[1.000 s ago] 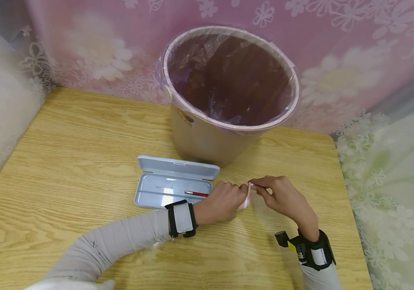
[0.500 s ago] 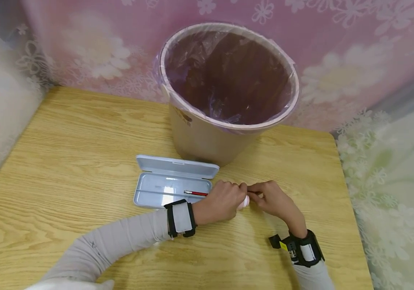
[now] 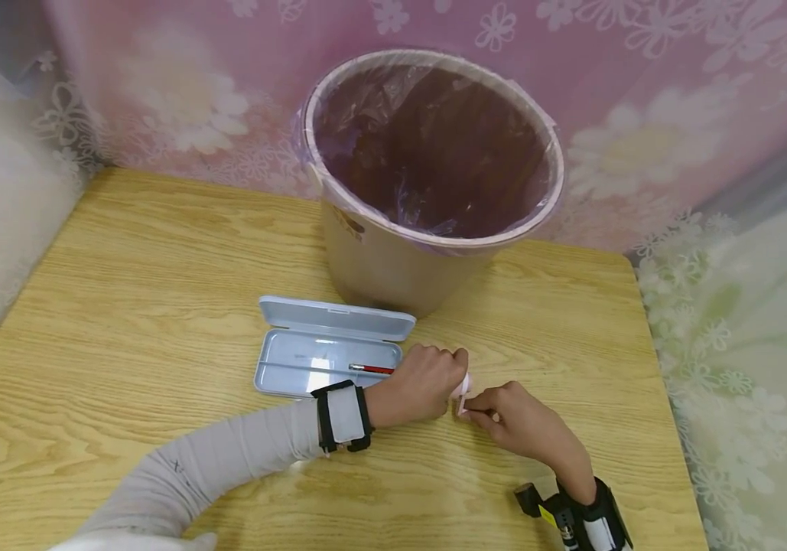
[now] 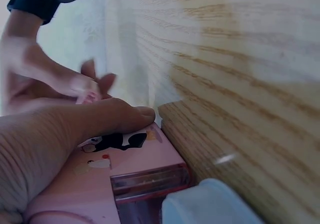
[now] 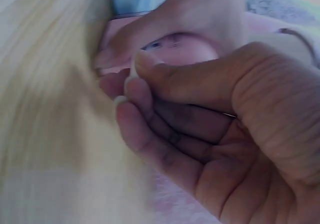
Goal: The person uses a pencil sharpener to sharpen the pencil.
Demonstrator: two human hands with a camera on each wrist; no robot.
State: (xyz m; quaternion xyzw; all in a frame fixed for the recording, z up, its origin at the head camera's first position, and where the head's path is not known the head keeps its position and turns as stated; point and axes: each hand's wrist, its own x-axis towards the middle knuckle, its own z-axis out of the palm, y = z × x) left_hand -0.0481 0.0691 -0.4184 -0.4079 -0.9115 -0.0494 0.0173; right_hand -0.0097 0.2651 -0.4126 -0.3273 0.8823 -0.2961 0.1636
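Note:
My left hand [image 3: 424, 383] grips a pink pencil sharpener [image 4: 145, 156] on the table, thumb across its printed top in the left wrist view. A clear window shows in the sharpener's side. My right hand [image 3: 524, 421] pinches the small pale crank handle [image 3: 462, 405] between thumb and forefinger; in the right wrist view, a bit of the handle [image 5: 133, 70] shows at the fingertips. A red pencil [image 3: 371, 369] shows over the pale blue pencil case [image 3: 297, 379], its other end hidden behind my left hand. I cannot tell whether it reaches into the sharpener.
Behind the pencil case, whose lid is raised, stands a large beige bin [image 3: 400, 268] with a clear plastic liner. Wooden table [image 3: 159, 306] surrounds these things. Flowered curtains [image 3: 641, 153] hang past its back and side edges.
My right hand has swung the crank handle from above, close in past my left hand, to its present lower position. My left hand and the pencil case have stayed in place.

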